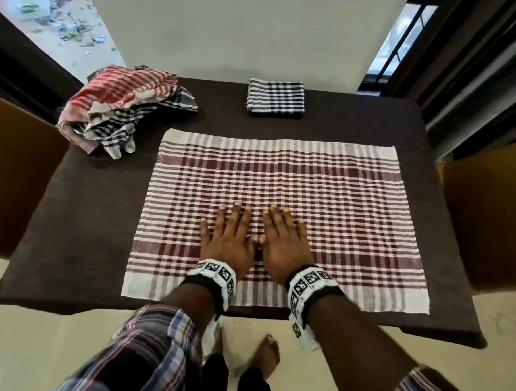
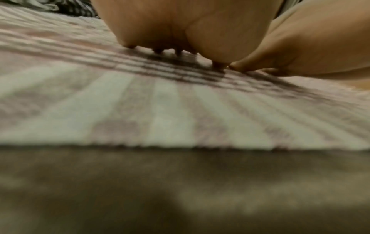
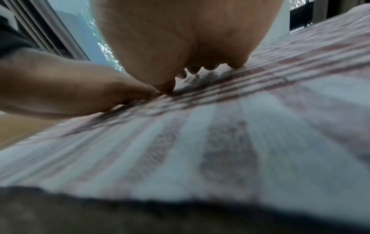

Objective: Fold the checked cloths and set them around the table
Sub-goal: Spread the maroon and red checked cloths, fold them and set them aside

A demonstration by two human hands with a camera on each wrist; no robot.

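head view: both grips, left hand (image 1: 229, 241) and right hand (image 1: 284, 244), flat on maroon cloth (image 1: 355, 206).

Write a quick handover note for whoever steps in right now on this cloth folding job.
Left hand and right hand: both flat, side by side, pressing on the maroon checked cloth.
That cloth lies spread open, unfolded, mid-table.
Done: one black-and-white checked cloth folded, set at the far edge.
Left: fold the maroon one, then the heap of unfolded cloths at the far left corner, and place them around the table.
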